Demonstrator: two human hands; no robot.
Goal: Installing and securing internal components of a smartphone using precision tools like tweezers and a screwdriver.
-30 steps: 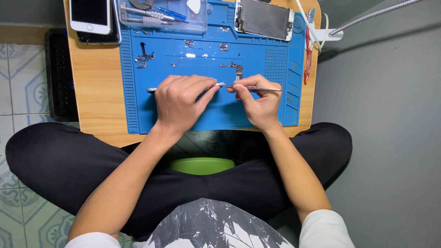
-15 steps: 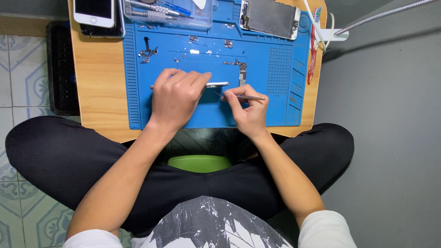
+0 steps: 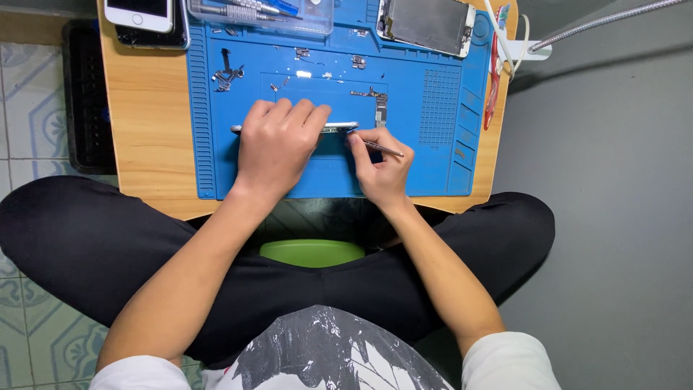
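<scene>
Both hands stay put: left hand (image 3: pixel 278 148) fingers clamp phone frame (image 3: pixel 339 128), right hand (image 3: pixel 382 167) pinches tweezers (image 3: pixel 382 149).

A low light-wood table (image 3: pixel 148 137) is standing at the far side of the scene. Patterned pale-blue floor tiles (image 3: pixel 22 94) are showing at the left, while a plain grey floor (image 3: pixel 613 217) is spreading across the right. A bendable metal lamp arm (image 3: pixel 606 22) is reaching in from the far right.
</scene>
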